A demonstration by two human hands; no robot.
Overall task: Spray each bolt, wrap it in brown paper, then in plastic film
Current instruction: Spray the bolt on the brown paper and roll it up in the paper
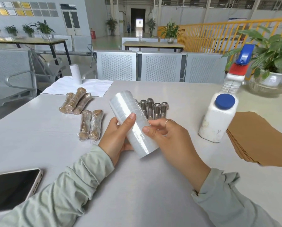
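While both the left hand and right hand grip the film roll above the table's middle, it could slip onto the bare bolts behind (smooth film, loose-looking fingertip hold)

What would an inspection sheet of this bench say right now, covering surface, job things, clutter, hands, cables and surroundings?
Surface: white table.
Job's things: roll of plastic film held tilted above the table; bare bolts in a row behind it; five wrapped bolts at left in two groups; spray bottle upright at right; brown paper stack beside it.
Clutter: phone near left; white cloth with a white roll standing on it.
Hands: left hand and right hand both grip the film roll.
Cables: nothing seen.
Surroundings: potted plant, metal chairs, yellow railing.
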